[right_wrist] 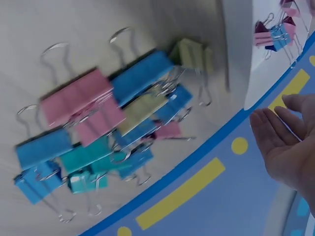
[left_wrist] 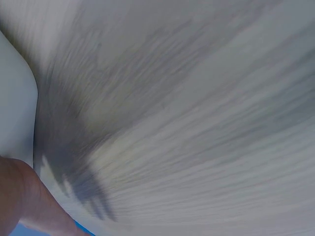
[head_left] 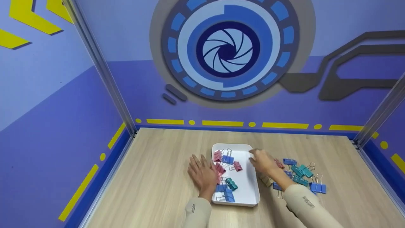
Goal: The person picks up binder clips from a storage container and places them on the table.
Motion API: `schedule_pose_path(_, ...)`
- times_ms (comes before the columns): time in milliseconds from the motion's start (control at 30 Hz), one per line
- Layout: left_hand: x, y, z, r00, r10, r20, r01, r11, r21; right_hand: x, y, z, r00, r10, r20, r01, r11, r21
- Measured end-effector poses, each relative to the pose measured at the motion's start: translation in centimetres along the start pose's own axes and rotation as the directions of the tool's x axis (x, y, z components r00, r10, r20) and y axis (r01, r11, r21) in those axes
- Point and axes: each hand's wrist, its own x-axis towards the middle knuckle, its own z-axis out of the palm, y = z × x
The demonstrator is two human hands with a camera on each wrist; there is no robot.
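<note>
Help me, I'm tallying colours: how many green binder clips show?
4: one green clip in the white tray, three green clips on the table to its right. Others may be hidden.

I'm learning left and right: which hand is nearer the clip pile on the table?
Right. The right hand is just beside the pile; the left hand is farther, on the opposite side of the tray.

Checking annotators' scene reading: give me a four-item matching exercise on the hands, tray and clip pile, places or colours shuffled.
1. tray
2. left hand
3. clip pile
4. right hand

A. multicoloured, on the table
B. at the tray's right rim
C. white
D. at the tray's left side

Pairs: 1-C, 2-D, 3-A, 4-B
</note>
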Motion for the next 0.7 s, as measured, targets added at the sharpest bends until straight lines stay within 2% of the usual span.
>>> schedule_pose_path(100, -0.1, 0.2, -0.1, 1.000, 0.001, 0.001, -0.001, 1.000, -0.011, 0.5, -1.6, 1.8, 0.998, -0.009, 0.057, 0.007, 0.999, 0.036)
schedule_pose_path(167, -0.3, 0.3, -0.2, 1.000, -0.002, -0.001, 0.002, 1.000, -0.020, 0.7, -2.6, 3.0, 0.995, -0.001, 0.098, -0.003, 0.999, 0.033)
schedule_pose_path(233, -0.4, 0.4, -0.2, 1.000, -0.010, -0.002, 0.010, 0.999, -0.031, 0.8, -3.4, 4.3, 0.994, -0.001, 0.106, 0.001, 1.000, 0.003)
schedule_pose_path(367, -0.5, 0.4, -0.4, 0.999, -0.032, -0.008, 0.032, 0.998, -0.050, 0.9, -4.5, 6.1, 0.999, -0.029, 0.027, 0.032, 0.991, -0.127)
schedule_pose_path(500, -0.4, 0.2, -0.4, 0.999, -0.043, -0.021, 0.041, 0.997, -0.062, 0.8, -4.8, 7.2, 0.993, -0.082, -0.090, 0.056, 0.964, -0.258)
schedule_pose_path(600, -0.3, 0.0, -0.2, 0.998, -0.046, -0.033, 0.044, 0.998, -0.054, 0.9, -4.7, 7.6, 0.989, -0.099, -0.111, 0.061, 0.950, -0.305)
schedule_pose_path(700, -0.1, -0.2, 0.0, 0.998, -0.043, -0.040, 0.041, 0.998, -0.045, 0.8, -4.7, 7.6, 0.991, -0.102, -0.092, 0.068, 0.946, -0.317)
